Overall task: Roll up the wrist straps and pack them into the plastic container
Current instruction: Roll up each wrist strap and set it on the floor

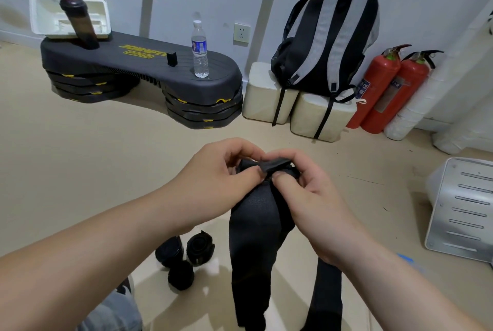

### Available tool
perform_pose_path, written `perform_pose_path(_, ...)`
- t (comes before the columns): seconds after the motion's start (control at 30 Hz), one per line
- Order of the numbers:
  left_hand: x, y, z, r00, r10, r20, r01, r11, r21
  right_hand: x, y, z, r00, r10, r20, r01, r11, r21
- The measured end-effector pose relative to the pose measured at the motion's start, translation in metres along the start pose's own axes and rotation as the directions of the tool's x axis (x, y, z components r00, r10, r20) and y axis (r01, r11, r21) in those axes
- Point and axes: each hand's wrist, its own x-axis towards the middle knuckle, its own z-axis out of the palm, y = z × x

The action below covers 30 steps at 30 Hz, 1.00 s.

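Note:
A long black wrist strap (pixel 253 237) hangs down in front of me, its top end folded over. My left hand (pixel 213 181) pinches that folded end from the left, thumb and fingers curled on it. My right hand (pixel 309 192) pinches the same end from the right. A second black length (pixel 326 301) hangs below my right wrist; whether it belongs to the same strap I cannot tell. On the floor below my left forearm lie two rolled black straps (pixel 169 250) (pixel 181 276) and a black round lid (pixel 200 248).
A black step platform (pixel 149 63) stands at the back with a dark shaker bottle (pixel 78 23), a white tray (pixel 40 15) and a water bottle (pixel 200 50). A backpack (pixel 328 42) rests on white blocks; two fire extinguishers (pixel 386 85) lean right. A metal plate (pixel 464 210) lies right.

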Motion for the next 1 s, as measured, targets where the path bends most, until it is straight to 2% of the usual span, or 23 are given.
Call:
perform_pose_path(0.07,-0.003,0.003,0.0,1.0,-0.013,0.005,0.013,0.998,-0.055,0.001,0.001,0.0,1.0,-0.023,-0.02,0.021,0.997,-0.074)
perform_pose_path(0.23,-0.008,0.005,0.003,0.992,0.129,0.005,-0.129,0.992,0.003,0.002,0.0,0.001,0.999,-0.019,-0.048,0.012,0.989,-0.148)
perform_pose_path(0.37,-0.002,-0.003,0.006,0.962,0.271,-0.027,-0.266,0.957,0.118,0.005,0.002,-0.001,0.998,-0.026,-0.051,0.02,0.993,-0.114)
perform_pose_path(0.47,0.001,-0.007,0.004,0.951,0.309,-0.021,-0.302,0.94,0.16,0.004,0.002,-0.003,0.999,0.0,-0.054,-0.002,0.999,-0.048)
perform_pose_path(0.57,0.003,-0.006,0.002,0.973,0.229,-0.031,-0.222,0.963,0.15,0.003,0.001,-0.005,0.999,0.018,-0.04,-0.017,1.0,0.02)
perform_pose_path(0.63,0.003,0.001,-0.001,0.996,0.079,-0.032,-0.078,0.997,0.018,0.002,-0.001,-0.006,1.0,0.002,-0.024,-0.001,1.0,0.028)
perform_pose_path(0.7,0.003,0.008,-0.003,0.996,-0.084,-0.012,0.081,0.987,-0.136,0.002,-0.002,-0.006,1.0,-0.014,-0.005,0.014,1.0,0.021)
perform_pose_path(0.8,0.003,0.013,-0.009,0.954,-0.259,0.148,0.287,0.931,-0.224,0.0,-0.003,-0.007,0.999,-0.035,0.036,0.035,0.999,-0.009)
perform_pose_path(0.9,0.002,0.015,-0.016,0.89,-0.266,0.369,0.35,0.919,-0.18,-0.002,-0.004,-0.007,0.994,-0.054,0.091,0.058,0.998,-0.037)
perform_pose_path(0.93,0.001,0.016,-0.018,0.886,-0.255,0.387,0.343,0.923,-0.177,-0.002,-0.005,-0.007,0.993,-0.059,0.101,0.063,0.997,-0.04)
perform_pose_path(1.0,0.002,0.014,-0.017,0.92,-0.218,0.325,0.276,0.95,-0.145,-0.002,-0.006,-0.007,0.992,-0.069,0.102,0.073,0.997,-0.035)
